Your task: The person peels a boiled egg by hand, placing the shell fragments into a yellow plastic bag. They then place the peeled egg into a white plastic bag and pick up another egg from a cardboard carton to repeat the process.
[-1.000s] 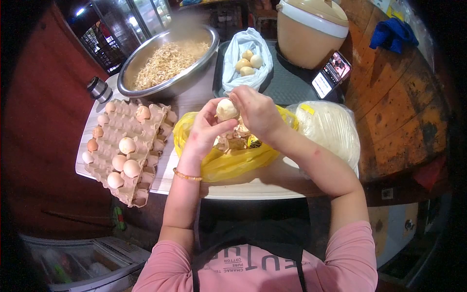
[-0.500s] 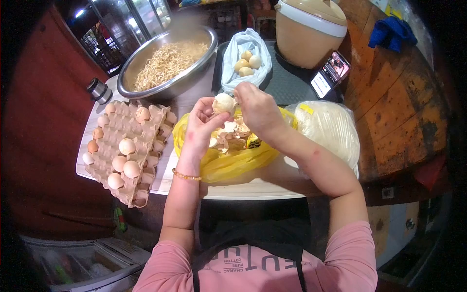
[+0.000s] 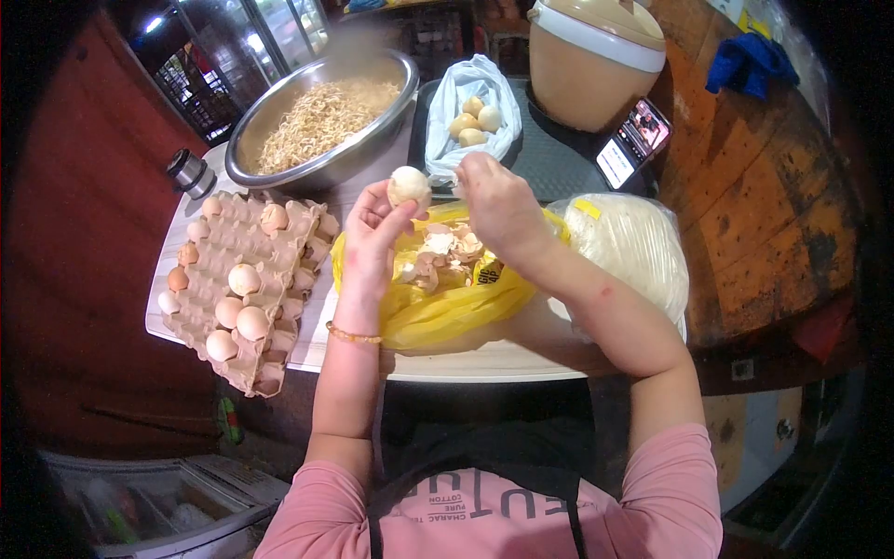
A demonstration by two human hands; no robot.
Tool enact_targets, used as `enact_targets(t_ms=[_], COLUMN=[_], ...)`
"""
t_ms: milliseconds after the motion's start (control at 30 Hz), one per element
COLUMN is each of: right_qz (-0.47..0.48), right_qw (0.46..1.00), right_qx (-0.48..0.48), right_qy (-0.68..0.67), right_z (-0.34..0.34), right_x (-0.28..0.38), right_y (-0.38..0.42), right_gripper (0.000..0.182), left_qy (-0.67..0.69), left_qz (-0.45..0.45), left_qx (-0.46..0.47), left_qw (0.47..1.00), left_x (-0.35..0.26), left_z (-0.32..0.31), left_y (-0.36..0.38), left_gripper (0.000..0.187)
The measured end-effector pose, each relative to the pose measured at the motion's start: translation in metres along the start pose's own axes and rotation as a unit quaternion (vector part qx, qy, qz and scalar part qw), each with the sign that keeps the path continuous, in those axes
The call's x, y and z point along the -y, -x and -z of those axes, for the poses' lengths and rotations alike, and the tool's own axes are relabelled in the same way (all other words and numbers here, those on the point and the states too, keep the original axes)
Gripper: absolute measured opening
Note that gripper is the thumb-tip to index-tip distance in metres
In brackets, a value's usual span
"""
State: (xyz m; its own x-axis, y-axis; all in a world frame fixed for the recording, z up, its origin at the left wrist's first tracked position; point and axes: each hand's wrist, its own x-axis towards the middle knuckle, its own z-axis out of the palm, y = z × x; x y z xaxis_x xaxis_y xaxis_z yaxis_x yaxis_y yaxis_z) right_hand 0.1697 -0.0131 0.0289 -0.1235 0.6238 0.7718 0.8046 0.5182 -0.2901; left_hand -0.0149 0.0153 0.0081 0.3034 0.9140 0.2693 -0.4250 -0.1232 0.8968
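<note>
My left hand (image 3: 377, 228) grips a pale, partly peeled egg (image 3: 409, 185) between thumb and fingers, above the left side of an open yellow bag (image 3: 428, 321). Broken eggshells (image 3: 447, 252) lie inside that bag. To the right of the egg, and apart from it, my right hand (image 3: 503, 205) has its fingers pinched together; a small pale bit shows at the fingertips, too small to name. Behind my hands a light blue plastic bag (image 3: 508, 154) holds several peeled eggs (image 3: 472, 137). At the left an egg carton (image 3: 209, 328) carries several eggs (image 3: 251, 323).
A metal bowl (image 3: 239, 168) of shredded food stands at the back left, near a black-and-silver jar (image 3: 191, 173). A dark tray (image 3: 559, 172) bears a phone (image 3: 633, 144) and a beige cooler (image 3: 591, 79). A wrapped white bundle (image 3: 629, 247) lies at the right.
My left hand has moved slightly left and up with the egg. My right hand has come away from the egg, a little to the right.
</note>
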Motion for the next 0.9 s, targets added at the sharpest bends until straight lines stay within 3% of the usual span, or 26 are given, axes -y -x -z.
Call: enact_targets(t_ms=[133,300,600,900], right_qz=[-0.007,0.103,0.066,-0.021], right_qw=[1.0,0.993,0.994,0.978], right_qx=[0.017,0.05,-0.037,-0.017], right_qy=[-0.01,-0.029,-0.073,-0.207], right_z=[0.002,0.006,0.013,0.007], right_x=[-0.005,0.006,0.015,0.018], right_y=[-0.001,-0.002,-0.008,-0.004], right_gripper=[0.01,0.015,0.015,0.021], left_qy=[0.092,0.176,0.078,0.041], left_qz=[0.008,0.005,0.019,-0.003], left_qx=[0.022,0.057,0.078,0.045], left_qw=[0.995,0.983,0.994,0.998], left_x=[-0.01,-0.01,-0.004,-0.001], left_z=[0.003,0.005,0.006,-0.012], left_y=[0.0,0.001,0.004,0.008], left_gripper=[0.037,0.036,0.038,0.041])
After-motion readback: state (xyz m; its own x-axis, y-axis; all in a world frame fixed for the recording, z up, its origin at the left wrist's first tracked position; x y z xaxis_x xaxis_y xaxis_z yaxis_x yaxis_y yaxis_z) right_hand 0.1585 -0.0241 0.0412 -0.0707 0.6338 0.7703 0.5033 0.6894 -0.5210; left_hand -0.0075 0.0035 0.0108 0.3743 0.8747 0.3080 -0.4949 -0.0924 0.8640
